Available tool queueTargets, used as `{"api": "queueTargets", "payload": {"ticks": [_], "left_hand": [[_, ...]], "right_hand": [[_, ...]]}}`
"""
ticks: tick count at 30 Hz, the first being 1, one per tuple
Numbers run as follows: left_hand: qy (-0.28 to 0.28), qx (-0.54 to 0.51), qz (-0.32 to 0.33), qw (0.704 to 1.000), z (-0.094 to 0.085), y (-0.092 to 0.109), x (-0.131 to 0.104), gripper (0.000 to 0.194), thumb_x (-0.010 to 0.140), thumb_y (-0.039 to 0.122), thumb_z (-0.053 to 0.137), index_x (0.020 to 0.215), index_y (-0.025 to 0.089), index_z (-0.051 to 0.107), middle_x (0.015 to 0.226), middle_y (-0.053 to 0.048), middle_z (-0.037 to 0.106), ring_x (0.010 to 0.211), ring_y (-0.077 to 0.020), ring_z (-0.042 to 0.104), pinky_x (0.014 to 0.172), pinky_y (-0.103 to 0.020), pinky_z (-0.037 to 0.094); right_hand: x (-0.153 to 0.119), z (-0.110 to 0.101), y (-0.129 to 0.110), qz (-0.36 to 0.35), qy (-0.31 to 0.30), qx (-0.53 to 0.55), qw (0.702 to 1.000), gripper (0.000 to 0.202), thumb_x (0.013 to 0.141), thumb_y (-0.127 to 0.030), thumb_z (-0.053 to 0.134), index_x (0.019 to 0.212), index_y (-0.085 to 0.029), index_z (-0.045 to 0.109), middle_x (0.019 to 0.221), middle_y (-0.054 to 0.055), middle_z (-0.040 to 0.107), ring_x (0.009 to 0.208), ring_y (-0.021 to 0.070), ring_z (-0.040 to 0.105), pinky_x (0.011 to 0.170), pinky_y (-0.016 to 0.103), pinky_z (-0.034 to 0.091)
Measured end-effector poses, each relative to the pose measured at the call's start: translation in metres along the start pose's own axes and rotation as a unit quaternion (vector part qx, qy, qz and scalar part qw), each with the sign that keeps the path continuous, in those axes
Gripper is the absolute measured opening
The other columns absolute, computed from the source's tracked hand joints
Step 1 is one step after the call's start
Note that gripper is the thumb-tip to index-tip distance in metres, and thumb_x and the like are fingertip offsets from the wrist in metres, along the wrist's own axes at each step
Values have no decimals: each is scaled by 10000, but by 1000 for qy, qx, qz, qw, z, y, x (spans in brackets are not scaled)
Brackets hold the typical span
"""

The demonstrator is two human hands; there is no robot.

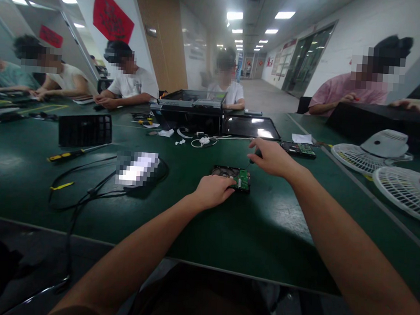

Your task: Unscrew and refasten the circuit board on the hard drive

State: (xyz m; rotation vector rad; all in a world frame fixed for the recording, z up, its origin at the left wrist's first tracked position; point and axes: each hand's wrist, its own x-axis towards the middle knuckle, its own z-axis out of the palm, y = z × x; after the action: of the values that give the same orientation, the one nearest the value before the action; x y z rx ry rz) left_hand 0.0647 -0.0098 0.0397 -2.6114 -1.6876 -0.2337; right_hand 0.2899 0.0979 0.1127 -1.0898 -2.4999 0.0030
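A hard drive [243, 180] with a green circuit board facing up lies flat on the green table in front of me. My left hand [213, 190] grips it from the left, thumb along the near edge and the other fingers over its top. Above the drive's far right corner, my right hand [267, 156] is closed round the dark handle of a screwdriver [256, 154]. The thin shaft points down at the board; whether its tip sits in a screw is too small to tell.
Cables and a bright-screened phone [137, 169] lie left, near a yellow-black screwdriver [66, 155] and a dark upright panel [85, 129]. An opened computer case [187, 113] stands ahead. Another circuit board [300, 150] and white fan parts [405, 190] are right. Several people sit around.
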Motion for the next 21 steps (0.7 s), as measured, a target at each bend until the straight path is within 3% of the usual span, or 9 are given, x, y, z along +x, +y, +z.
{"api": "queueTargets", "payload": {"ticks": [3, 8, 14, 18, 21], "left_hand": [[-5, 0, 1, 1000, 0, 0, 0, 293, 1062, 425, 553, 1297, 325, 697, 1228, -18, 767, 1077, -255, 734, 844, -353, 586], [-3, -1, 1, 1000, 1, -1, 0, 295, 1066, 425, 547, 1307, 333, 691, 1241, -15, 764, 1090, -254, 734, 845, -353, 581], [-5, -2, 0, 1000, 0, 0, 0, 315, 1069, 428, 546, 1333, 326, 684, 1251, -20, 763, 1101, -251, 730, 856, -346, 578], [-2, 1, -1, 1000, 1, 0, 1, 310, 1064, 428, 552, 1320, 327, 694, 1243, -18, 765, 1090, -251, 732, 853, -347, 579], [1, -1, 3, 1000, 1, 0, 1, 313, 1064, 424, 549, 1325, 325, 689, 1240, -19, 766, 1093, -252, 731, 849, -350, 582]], "right_hand": [[0, 1, 1, 14, 4, -10, 1000, 314, 953, -368, 583, 1195, -177, 645, 1022, 146, 732, 951, 315, 679, 870, 461, 482], [1, 2, 1, -23, 3, 4, 1000, 367, 870, -224, 591, 1231, -164, 621, 1102, 151, 723, 1012, 307, 674, 907, 438, 490], [0, 1, -2, 22, 8, -5, 1000, 362, 944, -368, 600, 1256, -184, 618, 1040, 151, 734, 978, 330, 678, 879, 468, 486], [0, 3, -4, 2, 9, 0, 1000, 397, 909, -285, 595, 1291, -179, 609, 1102, 154, 729, 1025, 324, 673, 923, 460, 486], [0, 3, -4, 9, 10, -7, 1000, 398, 925, -320, 595, 1295, -174, 611, 1108, 163, 729, 997, 330, 676, 903, 469, 487]]}}
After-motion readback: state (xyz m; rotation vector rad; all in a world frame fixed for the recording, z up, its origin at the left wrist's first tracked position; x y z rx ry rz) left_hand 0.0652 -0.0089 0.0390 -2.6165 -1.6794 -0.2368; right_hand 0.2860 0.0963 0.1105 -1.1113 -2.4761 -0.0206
